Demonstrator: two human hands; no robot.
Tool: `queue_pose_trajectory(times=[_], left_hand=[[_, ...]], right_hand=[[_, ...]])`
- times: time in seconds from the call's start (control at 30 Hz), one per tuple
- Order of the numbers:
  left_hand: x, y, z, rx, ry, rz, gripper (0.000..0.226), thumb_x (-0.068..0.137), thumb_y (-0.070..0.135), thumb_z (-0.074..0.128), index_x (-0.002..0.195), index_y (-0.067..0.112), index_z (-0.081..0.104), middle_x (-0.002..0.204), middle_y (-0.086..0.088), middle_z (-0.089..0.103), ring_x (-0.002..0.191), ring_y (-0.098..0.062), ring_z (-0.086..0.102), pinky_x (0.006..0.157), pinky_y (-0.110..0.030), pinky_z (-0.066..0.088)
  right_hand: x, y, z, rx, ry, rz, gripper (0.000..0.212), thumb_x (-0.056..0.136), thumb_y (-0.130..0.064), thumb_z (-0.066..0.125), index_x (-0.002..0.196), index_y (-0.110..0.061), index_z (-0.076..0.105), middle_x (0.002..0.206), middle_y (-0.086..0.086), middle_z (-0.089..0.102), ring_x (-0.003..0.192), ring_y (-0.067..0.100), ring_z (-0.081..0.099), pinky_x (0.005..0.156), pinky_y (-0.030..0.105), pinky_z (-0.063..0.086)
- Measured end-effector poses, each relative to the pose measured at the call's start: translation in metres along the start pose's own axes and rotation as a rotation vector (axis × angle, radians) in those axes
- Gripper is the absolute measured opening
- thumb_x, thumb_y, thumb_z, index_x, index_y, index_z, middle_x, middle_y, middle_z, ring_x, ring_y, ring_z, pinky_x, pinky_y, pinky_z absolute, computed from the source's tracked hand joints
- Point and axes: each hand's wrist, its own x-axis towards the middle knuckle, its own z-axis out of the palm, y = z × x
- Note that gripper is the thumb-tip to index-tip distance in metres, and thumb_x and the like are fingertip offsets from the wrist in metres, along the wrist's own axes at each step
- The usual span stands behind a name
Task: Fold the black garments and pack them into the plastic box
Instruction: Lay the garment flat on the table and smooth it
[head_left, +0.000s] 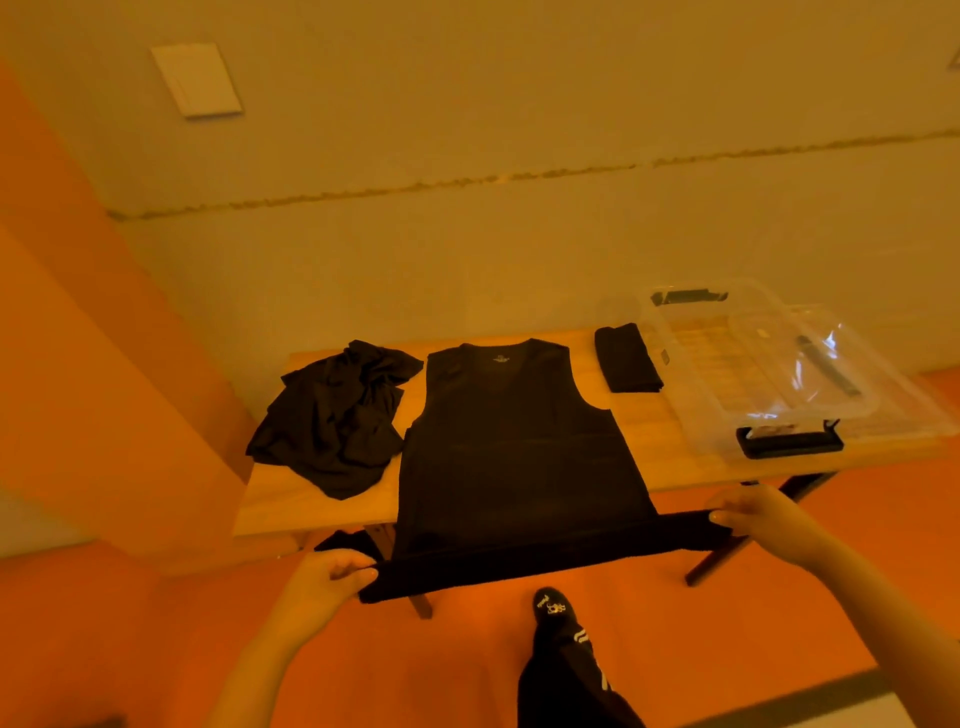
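A black sleeveless top lies flat on the wooden table, neck toward the wall, its hem hanging past the near edge. My left hand pinches the hem's left corner. My right hand pinches the right corner, so the hem is stretched taut between them. A crumpled black garment lies left of the top. A folded black garment sits to the right, beside the clear plastic box with black latches.
The box's clear lid rests across the box at the table's right end. A wall runs close behind the table. My foot in a black shoe stands on the orange floor below the hem.
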Motion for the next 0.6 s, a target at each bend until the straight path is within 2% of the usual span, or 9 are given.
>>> queue_pose_trajectory(times=[0.07,0.13,0.2,0.27,0.37,0.5,0.6], left_hand=[[0.007,0.009,-0.004,-0.011,0.033,0.006,0.009,0.087,0.011,0.061,0.085,0.011,0.070,0.085,-0.004,0.069,0.078,-0.013,0.064,0.069,-0.023,0.047],[0.019,0.018,-0.010,-0.040,0.050,-0.008,0.010,0.087,0.011,0.061,0.083,0.014,0.069,0.085,-0.003,0.070,0.078,-0.011,0.064,0.074,-0.026,0.048],[0.032,0.029,-0.017,-0.035,0.042,-0.012,0.011,0.088,0.013,0.061,0.081,0.017,0.068,0.084,-0.002,0.069,0.080,-0.012,0.064,0.077,-0.028,0.048],[0.046,0.042,-0.025,-0.057,0.048,-0.001,0.011,0.088,0.010,0.060,0.081,0.016,0.066,0.084,-0.002,0.068,0.084,-0.015,0.063,0.071,-0.021,0.048],[0.078,0.063,-0.040,-0.073,0.113,0.026,0.009,0.086,0.005,0.061,0.085,0.013,0.064,0.081,0.007,0.063,0.080,-0.010,0.060,0.061,-0.012,0.042],[0.142,0.087,-0.062,-0.007,0.137,0.050,0.010,0.085,0.010,0.063,0.088,0.019,0.066,0.083,0.012,0.063,0.082,-0.004,0.059,0.066,-0.011,0.041],[0.202,0.106,-0.078,0.058,0.125,0.040,0.009,0.086,0.013,0.063,0.088,0.021,0.067,0.084,0.013,0.063,0.082,-0.003,0.059,0.067,-0.010,0.041]], right_hand=[[0.003,-0.009,-0.007,0.025,0.003,-0.014,0.018,0.088,-0.008,0.059,0.072,-0.004,0.067,0.072,0.015,0.065,0.068,0.025,0.060,0.062,0.024,0.043],[0.012,-0.019,-0.017,0.059,-0.007,-0.033,0.019,0.088,-0.006,0.059,0.075,-0.015,0.069,0.077,0.003,0.067,0.075,0.016,0.063,0.066,0.022,0.044],[0.025,-0.030,-0.028,0.083,-0.017,-0.045,0.019,0.088,-0.006,0.058,0.079,-0.018,0.069,0.083,-0.001,0.069,0.081,0.012,0.064,0.070,0.021,0.046],[0.039,-0.041,-0.038,0.116,-0.005,-0.073,0.019,0.088,-0.005,0.058,0.080,-0.018,0.069,0.085,-0.001,0.070,0.083,0.011,0.064,0.070,0.020,0.045],[0.072,-0.059,-0.054,0.188,0.015,-0.109,0.020,0.088,-0.002,0.056,0.080,-0.013,0.070,0.085,0.002,0.069,0.083,0.012,0.063,0.069,0.020,0.045],[0.149,-0.079,-0.068,0.196,0.042,-0.150,0.015,0.087,0.000,0.056,0.089,-0.009,0.068,0.087,0.004,0.064,0.083,0.013,0.059,0.074,0.020,0.043],[0.224,-0.091,-0.076,0.168,0.011,-0.163,0.020,0.087,0.000,0.058,0.084,-0.018,0.065,0.082,0.002,0.061,0.076,0.008,0.057,0.071,0.017,0.042]])
